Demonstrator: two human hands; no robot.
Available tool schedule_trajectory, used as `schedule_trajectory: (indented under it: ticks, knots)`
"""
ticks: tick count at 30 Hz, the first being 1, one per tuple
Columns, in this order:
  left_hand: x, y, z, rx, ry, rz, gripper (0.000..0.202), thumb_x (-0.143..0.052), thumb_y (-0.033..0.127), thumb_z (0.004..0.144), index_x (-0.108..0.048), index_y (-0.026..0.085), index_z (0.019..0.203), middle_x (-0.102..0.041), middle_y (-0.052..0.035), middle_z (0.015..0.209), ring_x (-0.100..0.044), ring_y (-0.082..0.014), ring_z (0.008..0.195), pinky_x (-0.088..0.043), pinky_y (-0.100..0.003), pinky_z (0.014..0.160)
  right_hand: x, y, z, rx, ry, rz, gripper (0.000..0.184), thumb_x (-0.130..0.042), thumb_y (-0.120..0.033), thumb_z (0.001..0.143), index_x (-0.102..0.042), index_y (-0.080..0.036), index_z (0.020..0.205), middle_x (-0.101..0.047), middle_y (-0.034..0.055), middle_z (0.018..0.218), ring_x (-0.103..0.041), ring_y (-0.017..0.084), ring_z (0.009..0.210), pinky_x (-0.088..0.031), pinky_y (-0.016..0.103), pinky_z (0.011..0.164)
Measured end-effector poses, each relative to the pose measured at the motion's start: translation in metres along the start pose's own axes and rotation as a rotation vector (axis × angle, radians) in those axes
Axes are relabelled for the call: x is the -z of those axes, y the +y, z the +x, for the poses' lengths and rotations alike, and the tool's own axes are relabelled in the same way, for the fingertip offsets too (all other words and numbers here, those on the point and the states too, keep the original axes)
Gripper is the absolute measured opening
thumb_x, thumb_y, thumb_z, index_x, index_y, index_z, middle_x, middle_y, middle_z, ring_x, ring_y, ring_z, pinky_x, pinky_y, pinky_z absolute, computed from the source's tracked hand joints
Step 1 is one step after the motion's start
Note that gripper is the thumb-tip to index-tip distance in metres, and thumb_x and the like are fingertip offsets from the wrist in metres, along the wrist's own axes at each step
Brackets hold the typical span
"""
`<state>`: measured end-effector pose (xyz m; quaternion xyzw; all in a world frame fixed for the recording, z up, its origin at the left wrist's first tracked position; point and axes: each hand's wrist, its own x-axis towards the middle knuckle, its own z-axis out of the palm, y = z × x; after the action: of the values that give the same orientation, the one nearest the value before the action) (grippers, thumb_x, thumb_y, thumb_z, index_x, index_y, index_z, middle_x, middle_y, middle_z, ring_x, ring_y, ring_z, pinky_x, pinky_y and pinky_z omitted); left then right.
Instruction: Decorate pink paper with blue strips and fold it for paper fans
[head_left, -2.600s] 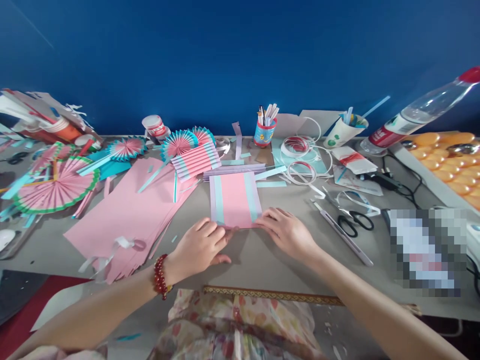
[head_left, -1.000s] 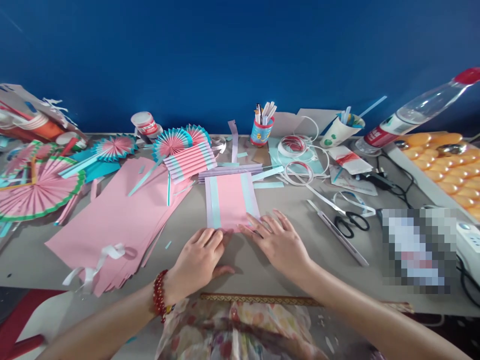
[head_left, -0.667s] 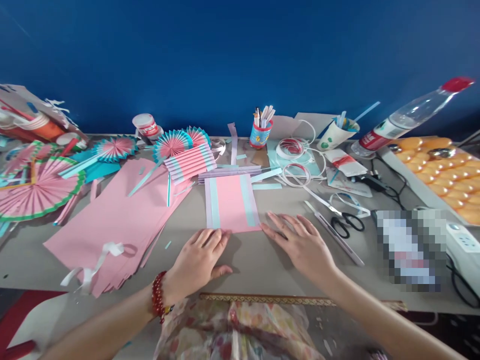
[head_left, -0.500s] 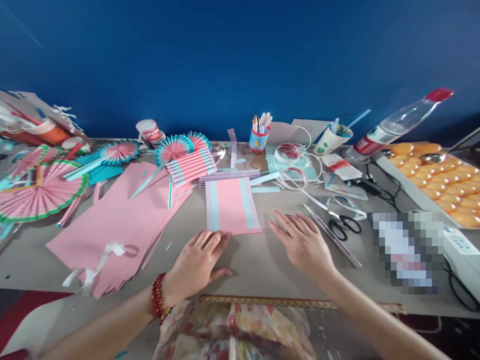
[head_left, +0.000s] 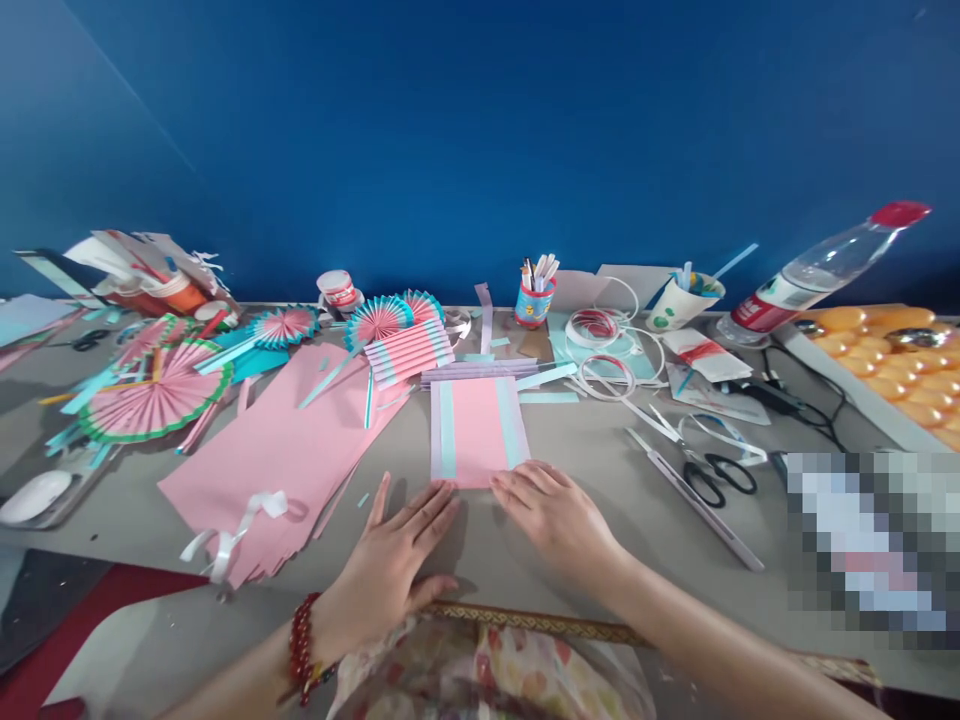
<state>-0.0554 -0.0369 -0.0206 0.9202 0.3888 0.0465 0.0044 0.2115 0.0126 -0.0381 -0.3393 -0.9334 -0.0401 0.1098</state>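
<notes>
A pink paper sheet [head_left: 478, 425] with lilac and pale blue strips along both long sides lies flat on the grey table [head_left: 585, 460]. My left hand [head_left: 394, 565] rests flat on the table, fingers spread, its fingertips at the sheet's near left corner. My right hand [head_left: 551, 515] lies palm down with fingers stretched out, the tips touching the sheet's near right edge. Neither hand holds anything. A red bead bracelet [head_left: 300, 650] is on my left wrist.
A stack of pink sheets [head_left: 285, 450] lies to the left, folded paper fans [head_left: 154, 390] beyond it. Scissors [head_left: 716, 472], a flat ruler-like tool [head_left: 694, 498], tape rolls [head_left: 596, 328], a pen cup [head_left: 534, 298], a paper cup [head_left: 682, 298] and a plastic bottle [head_left: 825, 262] are to the right.
My right hand left the sheet, swung right over the table, then came back to the sheet's near right edge. My left hand flattened and spread. The view shifted slightly.
</notes>
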Motion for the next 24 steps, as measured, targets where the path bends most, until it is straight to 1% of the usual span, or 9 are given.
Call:
schedule_trajectory:
  ticks: [4,7,9,11,13,16,19,21,24]
  knots:
    - [0.002,-0.002,-0.005,0.047,0.041,-0.043,0.066,-0.042,0.043,0.099,-0.019,0.012,0.153,-0.043,-0.0125,0.150,-0.038,-0.0244,0.139,0.003,-0.054,0.120,0.002,0.000,0.003,0.021,0.004,-0.008,0.032,-0.057,-0.009,0.086,-0.065,-0.013,0.117,-0.069,0.0100,0.115,-0.059,0.023,0.102,-0.044,0.039,0.092]
    - [0.000,-0.008,-0.010,0.114,0.101,-0.052,0.057,-0.046,0.035,0.098,-0.031,0.016,0.149,-0.051,-0.0109,0.143,-0.046,-0.0251,0.134,-0.005,-0.055,0.120,0.006,0.001,0.008,0.011,-0.054,0.003,0.028,-0.057,-0.010,0.087,-0.065,-0.014,0.114,-0.069,0.0094,0.108,-0.059,0.022,0.098,-0.045,0.036,0.085]
    - [-0.002,-0.012,-0.013,0.187,0.161,-0.064,0.044,-0.047,0.027,0.097,-0.045,0.019,0.140,-0.058,-0.0091,0.137,-0.052,-0.0249,0.129,-0.016,-0.055,0.119,0.010,0.005,0.012,0.000,-0.109,0.026,0.026,-0.056,-0.011,0.088,-0.065,-0.016,0.112,-0.069,0.0083,0.103,-0.059,0.022,0.094,-0.046,0.034,0.080]
    - [-0.003,-0.015,-0.014,0.257,0.230,-0.108,0.031,-0.047,0.022,0.096,-0.057,0.021,0.126,-0.062,-0.0082,0.130,-0.057,-0.0243,0.122,-0.031,-0.051,0.113,0.014,0.010,0.018,0.004,-0.154,0.046,0.023,-0.055,-0.011,0.089,-0.065,-0.018,0.108,-0.068,0.0073,0.100,-0.059,0.021,0.091,-0.045,0.032,0.077]
    - [-0.004,-0.012,-0.013,0.297,0.272,-0.188,0.023,-0.046,0.020,0.096,-0.063,0.021,0.113,-0.065,-0.0088,0.122,-0.061,-0.0235,0.113,-0.043,-0.045,0.103,0.016,0.014,0.025,0.034,-0.182,0.052,0.019,-0.053,-0.011,0.089,-0.064,-0.018,0.103,-0.068,0.0074,0.098,-0.058,0.020,0.089,-0.045,0.032,0.077]
    - [-0.003,-0.002,-0.007,0.294,0.273,-0.316,0.021,-0.045,0.021,0.096,-0.065,0.021,0.102,-0.067,-0.0093,0.109,-0.063,-0.0224,0.102,-0.051,-0.040,0.090,0.015,0.018,0.030,0.088,-0.186,0.074,0.018,-0.054,-0.012,0.088,-0.064,-0.018,0.102,-0.067,0.0078,0.095,-0.058,0.020,0.088,-0.045,0.031,0.076]
    - [0.000,0.010,0.002,0.276,0.260,-0.466,0.023,-0.043,0.023,0.097,-0.066,0.022,0.103,-0.068,-0.0092,0.107,-0.064,-0.0215,0.102,-0.053,-0.037,0.089,0.012,0.020,0.029,0.020,-0.071,0.200,0.023,-0.054,-0.015,0.088,-0.062,-0.018,0.109,-0.067,0.0068,0.096,-0.060,0.019,0.088,-0.047,0.030,0.076]
    - [0.003,0.015,0.011,0.295,0.249,-0.607,0.027,-0.043,0.027,0.098,-0.062,0.023,0.116,-0.067,-0.0096,0.115,-0.064,-0.0209,0.107,-0.054,-0.035,0.092,0.011,0.019,0.027,-0.091,0.074,0.337,0.025,-0.051,-0.015,0.089,-0.060,-0.019,0.113,-0.067,0.0058,0.096,-0.061,0.018,0.088,-0.048,0.028,0.077]
    - [0.005,0.018,0.034,0.347,0.195,-0.912,0.041,-0.043,0.036,0.099,-0.046,0.025,0.138,-0.064,-0.0092,0.125,-0.064,-0.0206,0.109,-0.056,-0.035,0.090,0.010,0.013,0.025,-0.220,0.257,0.540,0.023,-0.049,-0.014,0.089,-0.059,-0.021,0.109,-0.067,0.0040,0.092,-0.061,0.015,0.080,-0.049,0.025,0.072]
